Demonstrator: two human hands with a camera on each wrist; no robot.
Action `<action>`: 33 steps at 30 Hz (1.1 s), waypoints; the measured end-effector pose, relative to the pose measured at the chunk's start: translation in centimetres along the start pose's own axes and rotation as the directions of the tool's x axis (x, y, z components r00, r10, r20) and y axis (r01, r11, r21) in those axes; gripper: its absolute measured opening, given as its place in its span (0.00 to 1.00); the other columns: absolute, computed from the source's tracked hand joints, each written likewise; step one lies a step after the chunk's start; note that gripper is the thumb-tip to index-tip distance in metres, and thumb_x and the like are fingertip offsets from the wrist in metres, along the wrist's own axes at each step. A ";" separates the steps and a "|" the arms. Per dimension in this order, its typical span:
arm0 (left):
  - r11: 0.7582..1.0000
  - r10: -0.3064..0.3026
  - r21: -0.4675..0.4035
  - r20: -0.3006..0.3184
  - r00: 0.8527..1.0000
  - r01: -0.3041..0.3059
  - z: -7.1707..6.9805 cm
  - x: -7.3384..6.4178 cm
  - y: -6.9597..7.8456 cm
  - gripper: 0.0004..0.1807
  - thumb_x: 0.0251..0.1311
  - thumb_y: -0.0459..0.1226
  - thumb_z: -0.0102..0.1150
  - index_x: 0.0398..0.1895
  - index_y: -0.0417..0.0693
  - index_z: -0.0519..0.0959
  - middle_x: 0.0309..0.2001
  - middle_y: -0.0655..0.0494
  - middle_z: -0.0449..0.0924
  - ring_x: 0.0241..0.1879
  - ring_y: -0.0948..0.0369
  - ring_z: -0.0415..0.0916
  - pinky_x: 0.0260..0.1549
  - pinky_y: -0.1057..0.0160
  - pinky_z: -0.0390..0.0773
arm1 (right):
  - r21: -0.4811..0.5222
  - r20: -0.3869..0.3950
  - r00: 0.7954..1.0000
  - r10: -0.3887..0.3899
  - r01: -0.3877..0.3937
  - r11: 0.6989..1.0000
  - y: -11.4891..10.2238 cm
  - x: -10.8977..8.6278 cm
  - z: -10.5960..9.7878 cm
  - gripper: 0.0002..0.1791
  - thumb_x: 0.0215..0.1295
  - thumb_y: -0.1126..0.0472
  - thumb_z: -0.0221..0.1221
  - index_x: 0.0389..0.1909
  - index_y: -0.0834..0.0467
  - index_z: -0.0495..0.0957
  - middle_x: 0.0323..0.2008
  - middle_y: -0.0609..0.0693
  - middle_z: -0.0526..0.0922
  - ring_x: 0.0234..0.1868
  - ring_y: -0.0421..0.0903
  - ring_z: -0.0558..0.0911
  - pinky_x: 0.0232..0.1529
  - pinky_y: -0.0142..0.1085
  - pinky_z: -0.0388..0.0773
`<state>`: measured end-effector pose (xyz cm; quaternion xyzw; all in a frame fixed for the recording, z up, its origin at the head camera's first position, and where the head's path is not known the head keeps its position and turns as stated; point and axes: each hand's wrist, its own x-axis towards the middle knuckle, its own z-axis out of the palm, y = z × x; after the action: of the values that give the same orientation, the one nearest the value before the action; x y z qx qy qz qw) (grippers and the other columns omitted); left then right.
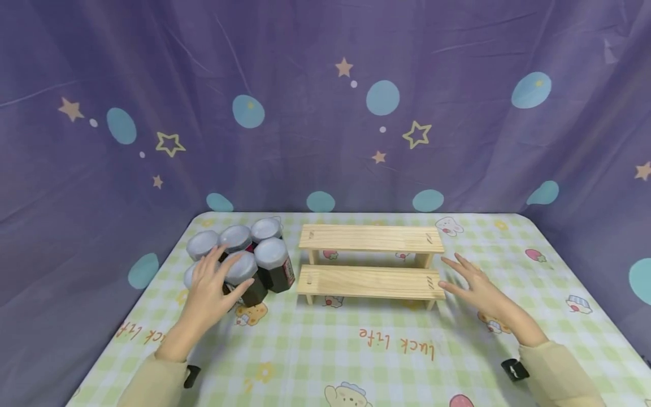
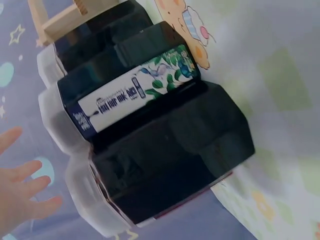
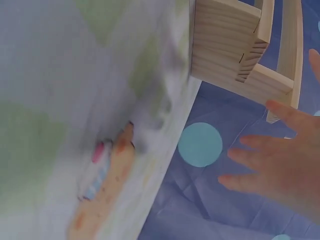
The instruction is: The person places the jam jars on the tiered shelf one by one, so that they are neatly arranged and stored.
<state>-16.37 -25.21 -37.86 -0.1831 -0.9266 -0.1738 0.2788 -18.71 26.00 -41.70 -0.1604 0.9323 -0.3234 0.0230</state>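
Left hand (image 1: 205,288) near the dark jars (image 1: 278,277), fingers spread, the grip apart with nothing in it! Six jars bunch on the left of the table (image 1: 305,362), pale lids (image 1: 272,252) on top (one shows a leafy white label (image 2: 140,92) to the wrist camera). Across to the right hand (image 1: 480,291): that grip is apart too, just beside the right end of the two-tier wooden stand (image 1: 371,282), mid-table, right of the jars. Purple starry curtain (image 1: 305,158) behind it all!
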 end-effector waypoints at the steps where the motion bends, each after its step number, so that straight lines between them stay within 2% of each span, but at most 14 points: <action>1: 1.000 -0.002 -0.009 -0.021 1.000 0.002 -0.1 -0.2 -0.2 0.31 0.50 0.52 0.59 0.54 0.43 0.70 0.60 0.34 0.57 0.59 0.37 0.52 0.53 0.37 0.50 | 0.020 0.005 1.000 0.005 -0.005 1.000 0.1 0.0 0.1 0.36 0.61 0.46 0.51 0.66 0.59 0.52 0.64 0.70 0.43 0.60 0.73 0.46 0.52 0.67 0.43; 4: 0.999 -0.018 -0.035 -0.068 0.998 0.016 -0.2 -0.6 -0.6 0.30 0.49 0.51 0.60 0.52 0.42 0.71 0.58 0.35 0.59 0.56 0.37 0.55 0.51 0.37 0.51 | 0.059 0.002 1.000 0.025 -0.025 0.998 0.4 0.1 0.4 0.36 0.61 0.45 0.50 0.66 0.58 0.53 0.64 0.69 0.47 0.61 0.70 0.50 0.51 0.66 0.50; 8: 0.996 -0.059 -0.078 -0.105 0.993 0.051 -0.4 -1.1 -1.3 0.29 0.45 0.44 0.65 0.51 0.40 0.72 0.57 0.35 0.61 0.55 0.38 0.56 0.50 0.36 0.52 | 0.102 -0.003 0.999 0.035 -0.034 0.994 0.7 0.2 0.8 0.35 0.61 0.45 0.51 0.65 0.58 0.54 0.63 0.67 0.53 0.61 0.69 0.52 0.51 0.65 0.52; 12: 0.987 -0.120 -0.118 -0.109 0.987 0.107 -0.6 -1.6 -1.8 0.28 0.43 0.39 0.67 0.50 0.38 0.72 0.57 0.35 0.60 0.55 0.37 0.55 0.49 0.35 0.51 | 0.164 -0.005 1.000 0.017 -0.016 0.986 0.9 0.3 1.2 0.34 0.62 0.48 0.51 0.64 0.60 0.55 0.62 0.66 0.56 0.59 0.68 0.56 0.52 0.62 0.55; 15: 0.977 -0.162 -0.155 -0.108 0.981 0.144 -0.7 -1.7 -2.1 0.28 0.43 0.36 0.67 0.49 0.37 0.72 0.57 0.34 0.59 0.54 0.35 0.55 0.48 0.35 0.51 | 0.243 0.000 1.000 0.015 -0.014 0.970 1.0 0.4 1.3 0.33 0.63 0.52 0.51 0.64 0.63 0.55 0.60 0.69 0.58 0.57 0.68 0.61 0.52 0.57 0.62; 18: 0.964 -0.205 -0.192 -0.110 0.973 0.181 -0.6 -2.0 -2.5 0.27 0.43 0.35 0.67 0.49 0.36 0.72 0.57 0.33 0.58 0.55 0.35 0.54 0.47 0.35 0.53 | 0.309 0.003 1.000 0.027 -0.027 0.951 1.1 0.6 1.4 0.32 0.62 0.55 0.52 0.63 0.65 0.55 0.58 0.71 0.60 0.53 0.67 0.66 0.47 0.52 0.70; 26: 0.919 -0.328 -0.253 -0.071 0.942 0.301 -1.0 -2.4 -3.3 0.25 0.45 0.34 0.65 0.50 0.39 0.72 0.59 0.35 0.54 0.57 0.35 0.51 0.48 0.36 0.54 | 0.408 0.031 0.998 0.047 -0.056 0.912 1.2 0.9 1.6 0.32 0.61 0.57 0.54 0.62 0.67 0.57 0.52 0.71 0.66 0.47 0.61 0.74 0.44 0.48 0.73; 30: 0.894 -0.384 -0.260 -0.029 0.923 0.364 -1.1 -2.5 -3.6 0.26 0.47 0.36 0.64 0.52 0.39 0.71 0.61 0.34 0.52 0.58 0.35 0.50 0.48 0.36 0.55 | 0.457 0.066 0.995 0.077 -0.099 0.884 1.3 1.1 1.6 0.32 0.60 0.58 0.55 0.61 0.67 0.58 0.53 0.71 0.66 0.47 0.60 0.75 0.44 0.43 0.74; 33: 0.876 -0.415 -0.270 0.002 0.910 0.400 -1.1 -2.6 -3.9 0.27 0.48 0.37 0.64 0.53 0.40 0.70 0.61 0.33 0.50 0.59 0.35 0.49 0.48 0.35 0.55 | 0.459 0.077 0.992 0.099 -0.124 0.880 1.3 1.1 1.5 0.32 0.60 0.57 0.55 0.61 0.66 0.59 0.53 0.71 0.66 0.49 0.61 0.73 0.44 0.41 0.74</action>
<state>-15.53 -29.69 -39.37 -0.0145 -0.9047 -0.3555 0.2346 -19.95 25.73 -43.65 -0.1048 0.8351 -0.5301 0.1031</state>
